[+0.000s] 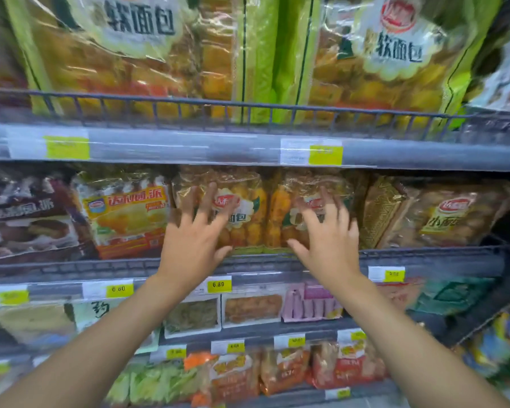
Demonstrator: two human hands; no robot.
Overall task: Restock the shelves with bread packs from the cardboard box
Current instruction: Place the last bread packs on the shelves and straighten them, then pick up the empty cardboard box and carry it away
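Two clear bread packs with golden rolls stand side by side on the middle shelf [424, 257]. My left hand [193, 240] lies with fingers spread against the front of the left bread pack [242, 207]. My right hand [326, 234] is spread the same way on the right bread pack [312, 189]. Neither hand is closed around a pack. The cardboard box is out of view.
Large green-edged bread bags [136, 51] fill the top shelf behind a wire rail [248, 110]. An orange-yellow pie pack [124, 219] and a dark pack [24, 216] stand to the left, brown bread bags [442, 216] to the right. Lower shelves hold trays and snack bags.
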